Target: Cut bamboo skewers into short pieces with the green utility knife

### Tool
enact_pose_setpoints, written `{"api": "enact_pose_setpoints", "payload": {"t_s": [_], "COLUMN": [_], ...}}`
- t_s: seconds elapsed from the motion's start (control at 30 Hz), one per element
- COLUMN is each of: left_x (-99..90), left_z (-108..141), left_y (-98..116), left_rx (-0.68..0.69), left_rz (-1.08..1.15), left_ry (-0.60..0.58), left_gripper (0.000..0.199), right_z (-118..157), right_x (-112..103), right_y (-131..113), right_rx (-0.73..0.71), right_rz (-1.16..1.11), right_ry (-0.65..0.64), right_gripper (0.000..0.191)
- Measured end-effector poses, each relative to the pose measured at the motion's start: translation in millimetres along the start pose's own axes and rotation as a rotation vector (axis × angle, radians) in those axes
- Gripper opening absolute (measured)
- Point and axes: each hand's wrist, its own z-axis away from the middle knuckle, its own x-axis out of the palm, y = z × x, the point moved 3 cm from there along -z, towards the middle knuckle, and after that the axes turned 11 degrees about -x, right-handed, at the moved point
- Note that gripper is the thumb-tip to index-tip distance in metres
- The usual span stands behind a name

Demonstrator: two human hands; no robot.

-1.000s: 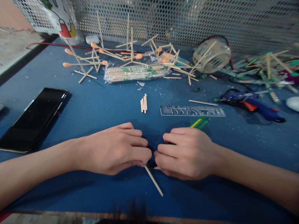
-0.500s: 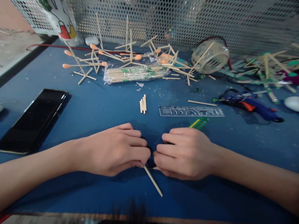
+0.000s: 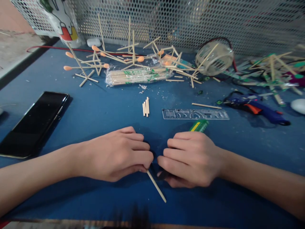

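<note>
Two fists low on blue table, one w/ wooden stick, one w/ green tool

L hand (image 3: 119, 156), palm down w/ fingers curled, grips the wooden stick (image 3: 156, 186) btwn thumb & fingers; its bare end points to 5 o'clock over the blue table (image 3: 100, 111). R hand (image 3: 190, 159), at 3 o'clock of the L & apart from it, is closed round a green tool (image 3: 199, 126) w/ yellow stripe, whose end pokes out toward 1 o'clock; dark part shows by the thumb.

Containers: clear packet (image 3: 140, 75) at 12 o'clock holds a row of wooden sticks (image 3: 119, 77), green print on the film. Clear plastic tub (image 3: 225, 62) at 1 o'clock is tipped over; thin stick crosses it, can't tell if inside or in front. Rabbit-print container (image 3: 62, 24) at 11 o'clock, in clear wrap, contents can't be seen.

Other stuff: short stick pcs (image 3: 145, 107) side by side btwn packet & hands, approx 12 o'clock; clear ruler (image 3: 195, 114) at 1 o'clock of them all, just beyond the tool, w/ loose stick (image 3: 206, 105) just behind it. Blue glue gun (image 3: 264, 109) at 2 o'clock, black phone (image 3: 33, 124) at 9 o'clock
</note>
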Motion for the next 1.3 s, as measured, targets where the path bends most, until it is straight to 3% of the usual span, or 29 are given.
{"api": "enact_pose_setpoints", "payload": {"t_s": [0.1,0.2,0.5,0.77,0.9,1.17,1.3], "left_x": [-0.7,-1.0,0.0,-0.3,-0.2,-0.3,-1.0], "left_z": [-0.7,-0.5,0.1,0.2,0.4,0.0,-0.1], "left_y": [-0.2,0.1,0.7,0.9,0.6,0.4,0.8], "left_rx": [-0.004,0.0,0.001,0.002,0.003,0.021,0.006], "left_rz": [-0.004,-0.008,-0.016,-0.016,-0.02,-0.032,-0.029], "left_ry": [0.0,0.002,0.01,0.005,0.008,0.028,0.016], "left_gripper": [0.017,0.017,0.016,0.016,0.018,0.019,0.017], "right_z": [6.0,10.3,7.7,8.5,4.6,-0.8,5.3], "right_x": [-3.2,-3.7,-2.8,-3.8,-5.6,-9.2,-5.0], "right_y": [-4.8,-8.2,-3.9,-11.1,-8.1,-1.3,-21.4], "right_rx": [-0.011,0.004,0.023,-0.072,-0.101,-0.014,0.0], "right_rz": [0.022,0.042,0.013,0.085,0.106,-0.121,-0.072], "right_ry": [0.102,0.162,0.087,0.167,0.156,0.14,0.166], "right_gripper": [0.014,0.015,0.008,0.011,0.003,0.025,0.03]}}
